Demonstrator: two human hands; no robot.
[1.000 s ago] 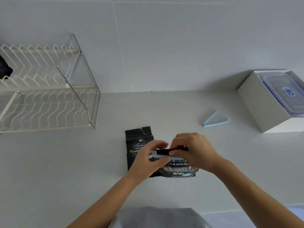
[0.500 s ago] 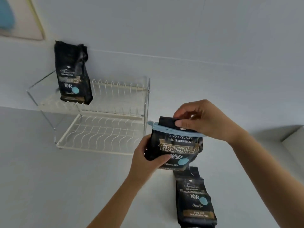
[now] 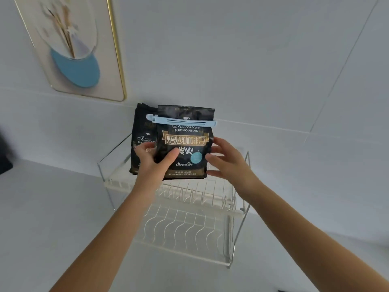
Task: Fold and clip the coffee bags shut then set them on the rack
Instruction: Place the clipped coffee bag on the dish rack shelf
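A black coffee bag (image 3: 185, 144) with a light blue clip (image 3: 183, 121) across its folded top stands upright at the upper tier of the white wire rack (image 3: 189, 224). My left hand (image 3: 151, 161) grips its left edge, thumb on the front. On the bag's right edge my right hand (image 3: 229, 163) rests with its fingers spread. A second black coffee bag (image 3: 143, 131) stands just behind and to the left on the same tier, partly hidden. Whether it has a clip is hidden.
The rack sits on a white counter against a pale tiled wall. A gold-framed picture (image 3: 71, 45) hangs on the wall up to the left. A dark object (image 3: 4, 161) shows at the left edge. The rack's lower tier holds nothing.
I lifted the clipped bag off the counter and carried it up to the rack's upper tier beside the other bag. My right hand went from its top to its right edge.
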